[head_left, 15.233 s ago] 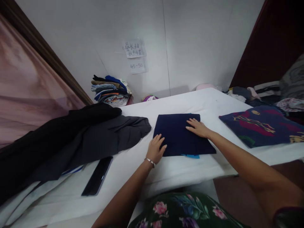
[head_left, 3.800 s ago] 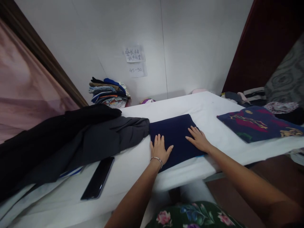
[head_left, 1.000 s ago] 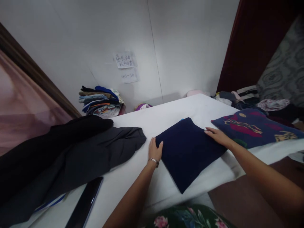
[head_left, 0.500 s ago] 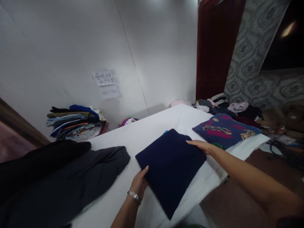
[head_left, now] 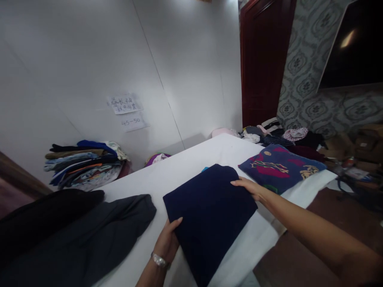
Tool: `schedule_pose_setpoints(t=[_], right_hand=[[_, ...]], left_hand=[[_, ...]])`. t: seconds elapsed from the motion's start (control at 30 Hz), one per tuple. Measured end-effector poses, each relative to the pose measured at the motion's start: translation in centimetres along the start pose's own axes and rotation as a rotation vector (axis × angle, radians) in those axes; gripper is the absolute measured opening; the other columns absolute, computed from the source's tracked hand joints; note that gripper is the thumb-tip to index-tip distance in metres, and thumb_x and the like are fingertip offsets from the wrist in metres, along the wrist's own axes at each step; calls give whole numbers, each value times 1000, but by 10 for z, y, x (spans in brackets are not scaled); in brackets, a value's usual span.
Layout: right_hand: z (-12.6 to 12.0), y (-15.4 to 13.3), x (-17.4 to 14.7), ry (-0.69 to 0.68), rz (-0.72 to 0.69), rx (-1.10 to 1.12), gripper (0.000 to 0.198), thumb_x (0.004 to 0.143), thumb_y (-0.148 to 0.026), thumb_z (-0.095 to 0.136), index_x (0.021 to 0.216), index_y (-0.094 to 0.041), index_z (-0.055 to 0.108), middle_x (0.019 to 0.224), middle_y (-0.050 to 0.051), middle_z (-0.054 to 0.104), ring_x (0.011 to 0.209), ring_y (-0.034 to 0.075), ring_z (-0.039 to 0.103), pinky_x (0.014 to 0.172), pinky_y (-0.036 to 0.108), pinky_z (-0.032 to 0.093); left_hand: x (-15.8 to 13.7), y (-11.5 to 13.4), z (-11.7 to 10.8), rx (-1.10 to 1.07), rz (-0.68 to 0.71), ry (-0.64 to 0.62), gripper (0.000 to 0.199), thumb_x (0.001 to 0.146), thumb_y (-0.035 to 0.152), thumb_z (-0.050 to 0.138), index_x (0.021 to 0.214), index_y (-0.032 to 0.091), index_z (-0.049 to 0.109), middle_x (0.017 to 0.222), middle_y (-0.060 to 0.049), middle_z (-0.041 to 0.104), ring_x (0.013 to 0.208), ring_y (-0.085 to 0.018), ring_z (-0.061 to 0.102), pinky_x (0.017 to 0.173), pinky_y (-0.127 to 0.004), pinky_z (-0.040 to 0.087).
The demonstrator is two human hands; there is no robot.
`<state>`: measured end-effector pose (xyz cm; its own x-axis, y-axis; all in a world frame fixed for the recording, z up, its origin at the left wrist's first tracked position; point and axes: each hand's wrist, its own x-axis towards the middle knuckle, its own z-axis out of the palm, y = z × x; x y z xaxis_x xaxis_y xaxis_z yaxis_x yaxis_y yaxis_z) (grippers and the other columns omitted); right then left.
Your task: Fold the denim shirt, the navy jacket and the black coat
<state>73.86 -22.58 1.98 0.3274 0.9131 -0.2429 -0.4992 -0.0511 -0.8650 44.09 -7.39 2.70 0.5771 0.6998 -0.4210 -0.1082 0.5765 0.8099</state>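
Note:
A folded navy-blue garment is held up between both hands over the white-covered table. My left hand, with a watch on its wrist, grips the left edge, thumb on top and fingers hidden underneath. At the upper right edge my right hand pinches the cloth the same way. Behind the right hand lies a purple-blue patterned garment, spread flat. A dark grey garment is laid out to the left. Something small and bright blue peeks out behind the navy garment's far edge.
A tall stack of folded clothes stands by the wall at left. A heap of loose clothes lies beyond the table's far right end. Cardboard boxes sit at far right. Two paper notes hang on the wall.
The navy garment and both hands have shifted slightly left and down in view, the near corner now running past the bottom edge. The camera view has turned a little. Both grips are unchanged.

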Motion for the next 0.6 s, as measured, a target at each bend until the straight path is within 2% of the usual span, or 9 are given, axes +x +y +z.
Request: schedule_pose_setpoints(t=[0.13, 0.27, 0.43, 0.6], right_hand=[[-12, -36, 10, 139, -114, -10, 43, 68, -20, 73, 107, -19, 55, 81, 5, 71, 67, 18, 68, 64, 31, 57], [-36, -80, 26, 255, -184, -78, 42, 66, -18, 72, 105, -21, 55, 74, 3, 70, 60, 19, 66, 59, 33, 56], [-82, -129, 50, 432, -290, -190, 47, 62, -16, 72, 106, -21, 56, 72, 1, 70, 60, 19, 65, 61, 33, 56], [-132, -168, 72, 566, -400, -324, 52, 61, -16, 73, 109, -22, 56, 76, 0, 69, 65, 19, 65, 66, 34, 56]], left_hand=[[33, 21, 32, 25, 87, -90, 61, 65, 12, 73, 124, 18, 55, 100, -8, 72, 91, -26, 69, 82, -37, 56], [87, 37, 80, 53, 156, -179, 61, 62, 9, 72, 120, 18, 57, 90, -6, 73, 78, -22, 69, 75, -35, 57], [158, 45, 146, 74, 148, -245, 56, 59, 6, 69, 113, 17, 60, 73, -2, 70, 63, -18, 66, 69, -35, 57], [213, 43, 208, 66, 137, -256, 55, 57, 3, 66, 110, 19, 61, 68, 0, 67, 64, -18, 66, 72, -38, 56]])
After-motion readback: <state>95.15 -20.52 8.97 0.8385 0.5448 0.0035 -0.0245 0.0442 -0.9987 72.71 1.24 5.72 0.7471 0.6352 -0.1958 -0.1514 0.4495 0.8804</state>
